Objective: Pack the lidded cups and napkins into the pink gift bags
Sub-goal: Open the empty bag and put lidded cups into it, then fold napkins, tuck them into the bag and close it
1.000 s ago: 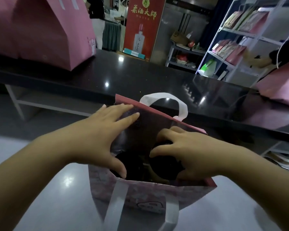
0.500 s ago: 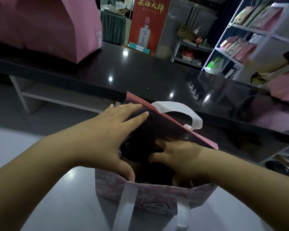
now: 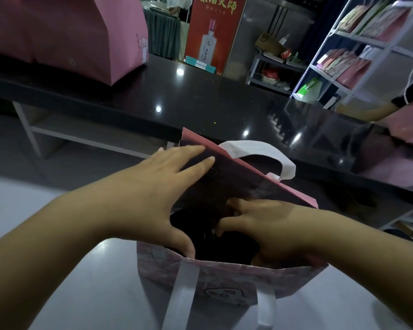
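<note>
A pink gift bag (image 3: 224, 279) with white handles stands open on the pale worktop right in front of me. My left hand (image 3: 153, 194) holds its mouth open, with straight fingers pressing the far wall and the thumb hooked over the near rim. My right hand (image 3: 267, 225) reaches down inside the bag, fingers curled over a dark lidded cup (image 3: 234, 248). The inside of the bag is dark, and I see no napkins.
A glossy black counter (image 3: 200, 103) runs behind the bag. Large pink bags (image 3: 81, 32) stand on it at the upper left, and another pink bag (image 3: 408, 125) lies at the right beside someone's arm (image 3: 367, 110). Shelves of boxes (image 3: 355, 55) fill the back right.
My right hand has sunk deeper into the bag with the dark cup. My left hand keeps the bag's mouth spread. My view has tilted down slightly.
</note>
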The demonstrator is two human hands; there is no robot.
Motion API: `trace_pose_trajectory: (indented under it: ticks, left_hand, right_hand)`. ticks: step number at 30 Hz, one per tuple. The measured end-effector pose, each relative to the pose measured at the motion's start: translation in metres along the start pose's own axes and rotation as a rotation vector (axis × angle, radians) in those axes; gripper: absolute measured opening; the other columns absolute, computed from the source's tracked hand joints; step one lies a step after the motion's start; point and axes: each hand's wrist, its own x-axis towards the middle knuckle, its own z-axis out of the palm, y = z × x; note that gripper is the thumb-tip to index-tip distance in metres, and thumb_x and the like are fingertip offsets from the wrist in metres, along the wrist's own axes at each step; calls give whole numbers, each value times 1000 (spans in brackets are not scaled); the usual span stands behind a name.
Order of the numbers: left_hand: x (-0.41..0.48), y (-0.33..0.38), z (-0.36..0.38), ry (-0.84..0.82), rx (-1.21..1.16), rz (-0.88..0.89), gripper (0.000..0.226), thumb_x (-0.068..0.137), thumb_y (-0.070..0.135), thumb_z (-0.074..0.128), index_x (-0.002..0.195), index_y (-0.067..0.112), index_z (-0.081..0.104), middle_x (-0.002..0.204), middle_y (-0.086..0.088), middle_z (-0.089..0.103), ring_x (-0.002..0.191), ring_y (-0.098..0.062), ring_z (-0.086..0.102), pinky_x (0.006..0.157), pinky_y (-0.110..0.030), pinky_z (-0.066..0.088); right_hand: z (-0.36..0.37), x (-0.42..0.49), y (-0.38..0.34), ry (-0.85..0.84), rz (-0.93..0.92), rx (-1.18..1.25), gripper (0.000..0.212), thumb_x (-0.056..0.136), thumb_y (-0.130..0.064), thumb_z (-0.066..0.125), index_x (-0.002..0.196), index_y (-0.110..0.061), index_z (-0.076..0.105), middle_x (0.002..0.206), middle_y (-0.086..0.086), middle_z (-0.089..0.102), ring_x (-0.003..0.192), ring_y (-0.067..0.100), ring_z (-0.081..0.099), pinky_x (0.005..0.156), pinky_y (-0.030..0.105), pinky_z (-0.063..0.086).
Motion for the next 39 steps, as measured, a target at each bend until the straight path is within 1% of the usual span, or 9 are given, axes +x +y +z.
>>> trace_pose_trajectory:
  ticks: [7, 11, 15, 17, 21, 23, 26, 32, 39]
  left_hand:
    - [0, -2, 2, 28, -15, 14, 127, 42, 89, 52, 132, 48, -28, 141, 32, -24, 130, 5, -15, 104, -23, 5]
    - [1, -1, 4, 57, -15, 28, 127, 42, 90, 49, 132, 48, -29, 142, 31, -22, 128, 8, -14, 103, -23, 7]
    - [4, 1, 5, 92, -6, 34, 127, 42, 90, 48, 137, 43, -22, 142, 32, -16, 128, 8, -10, 103, -21, 3]
    - [4, 1, 3, 149, -1, 45, 123, 46, 90, 47, 140, 41, -15, 143, 30, -8, 121, 15, -9, 101, -18, -2]
    - [3, 1, -4, 293, 8, 29, 96, 59, 74, 49, 142, 34, 20, 140, 14, 35, 123, 0, 30, 97, -21, 29]
    - [3, 2, -9, 329, 36, 31, 80, 64, 65, 51, 134, 28, 41, 129, 9, 51, 111, -9, 49, 87, -27, 44]
    - [2, 7, -18, 356, 83, 54, 61, 68, 59, 53, 116, 21, 61, 110, 4, 63, 90, -10, 57, 69, -26, 49]
    - [9, 54, -40, 434, 91, 207, 48, 78, 59, 47, 102, 23, 67, 91, 6, 65, 77, -15, 61, 59, -37, 54]
    - [36, 175, -22, 447, 118, 360, 44, 80, 52, 47, 97, 17, 69, 90, 1, 67, 76, -16, 62, 58, -37, 55]
  right_hand:
    - [13, 10, -7, -75, -29, -34, 72, 75, -28, 74, 132, -38, 32, 135, 2, 30, 115, 28, 42, 92, 43, 47]
    - [24, 10, -11, 55, -40, -82, 54, 81, -27, 68, 130, -23, 46, 128, 12, 46, 109, 32, 51, 84, 41, 47]
    - [25, 8, -9, -34, -85, -145, 58, 84, -25, 65, 129, -32, 29, 145, 13, 25, 115, 34, 45, 87, 44, 49]
    - [20, 8, -8, -6, -100, -178, 51, 89, -24, 59, 130, -32, 30, 143, 11, 28, 113, 33, 47, 87, 43, 49]
    - [5, -6, -6, 146, -64, -135, 38, 95, -25, 49, 132, -28, 43, 126, 6, 49, 111, 26, 50, 81, 34, 45]
    - [-8, -22, -7, 251, -85, -130, 41, 92, -27, 53, 132, -30, 44, 125, 0, 52, 113, 19, 50, 87, 33, 49]
    - [-27, -52, -12, 383, -30, -112, 35, 91, -32, 51, 125, -29, 51, 121, -5, 56, 110, 15, 54, 83, 33, 53]
    - [-27, -131, -10, 658, 105, -72, 27, 81, -19, 70, 108, -16, 67, 99, 3, 68, 80, 21, 65, 61, 31, 54]
    - [58, -233, 16, 759, 389, 63, 30, 87, -29, 63, 116, -22, 63, 106, -3, 64, 92, 20, 62, 71, 41, 53]
